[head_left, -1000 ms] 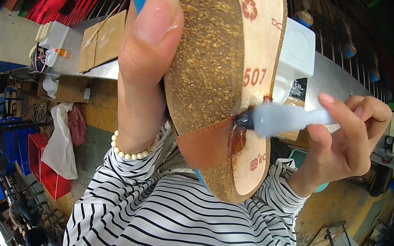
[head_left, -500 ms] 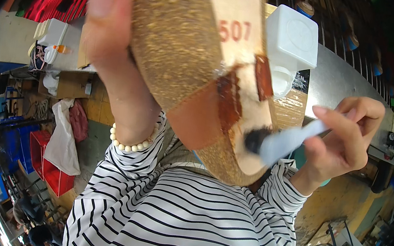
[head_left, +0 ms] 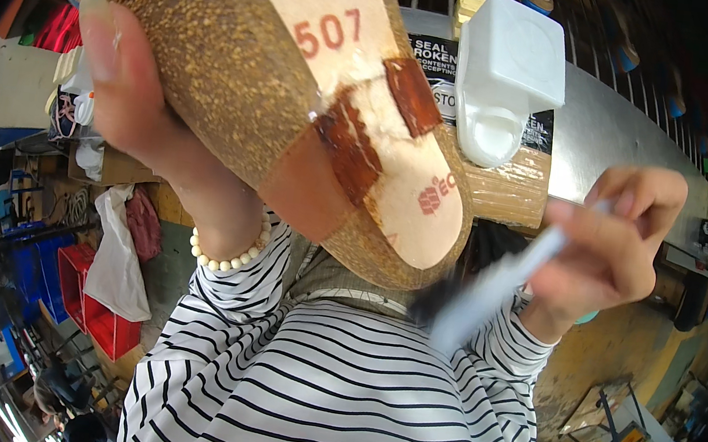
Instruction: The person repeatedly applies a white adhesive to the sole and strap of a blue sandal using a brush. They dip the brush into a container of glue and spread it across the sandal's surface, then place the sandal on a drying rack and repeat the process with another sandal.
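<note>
My left hand [head_left: 124, 78] is closed around a sandal [head_left: 215, 54], lifted close before me with its underside turned up. Its side is speckled brown, like cork. Brown leather strap ends [head_left: 413, 98] are folded onto the pale sole, which carries red print; the patches look wet and glossy. My right hand [head_left: 612, 244] pinches the pale handle of a brush [head_left: 497, 283], blurred by motion. The dark bristles point down left, just below the sandal's rounded end; whether they touch it I cannot tell.
Behind the sandal, a white plastic container [head_left: 514, 73] rests on a taped carton [head_left: 509, 183] on a metal bench [head_left: 594, 136]. Red crates [head_left: 108, 319] and a white bag [head_left: 122, 254] are at the lower left. Racks with shoe-like items [head_left: 626, 56] line the far right.
The sandal has moved left and tilted, showing more of its pale sole. The brush has come off the sole and swung down past the sandal's rounded end.
</note>
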Motion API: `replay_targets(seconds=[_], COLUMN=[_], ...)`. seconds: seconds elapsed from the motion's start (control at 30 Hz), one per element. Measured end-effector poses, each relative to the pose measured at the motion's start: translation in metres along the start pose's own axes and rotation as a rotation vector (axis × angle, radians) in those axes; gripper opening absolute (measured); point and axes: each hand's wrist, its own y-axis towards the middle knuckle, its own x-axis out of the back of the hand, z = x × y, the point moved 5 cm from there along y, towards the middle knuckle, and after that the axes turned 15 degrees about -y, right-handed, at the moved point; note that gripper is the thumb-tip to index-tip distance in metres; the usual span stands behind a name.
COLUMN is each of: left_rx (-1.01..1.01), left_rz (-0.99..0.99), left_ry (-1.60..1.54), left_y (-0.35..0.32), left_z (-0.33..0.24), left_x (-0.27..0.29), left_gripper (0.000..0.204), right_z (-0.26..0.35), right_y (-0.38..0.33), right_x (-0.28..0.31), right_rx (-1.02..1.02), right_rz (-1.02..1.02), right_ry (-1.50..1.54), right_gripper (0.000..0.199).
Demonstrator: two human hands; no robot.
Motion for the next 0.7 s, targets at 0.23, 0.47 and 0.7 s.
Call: replay_targets(seconds=[0.23, 0.47, 0.7], left_rx=[0.404, 0.753, 0.766], left_rz=[-0.118, -0.116, 0.023], left_ry=[-0.43, -0.977, -0.876], left_y=[-0.022, -0.016, -0.025], left_z=[-0.004, -0.024, 0.001], left_x=[-0.028, -0.044, -0.031], left_gripper=[0.055, 0.053, 0.047], right_z=[-0.01, -0.011, -0.012], right_y=[-0.011, -0.009, -0.006], right_x=[-0.006, -0.011, -0.007], right_rx=[-0.1, -0.111, -0.124], right_rz=[0.045, 0.059, 0.09], right_ry=[0.005, 0.064, 0.024], right_gripper=[0.057, 0.051, 0.049])
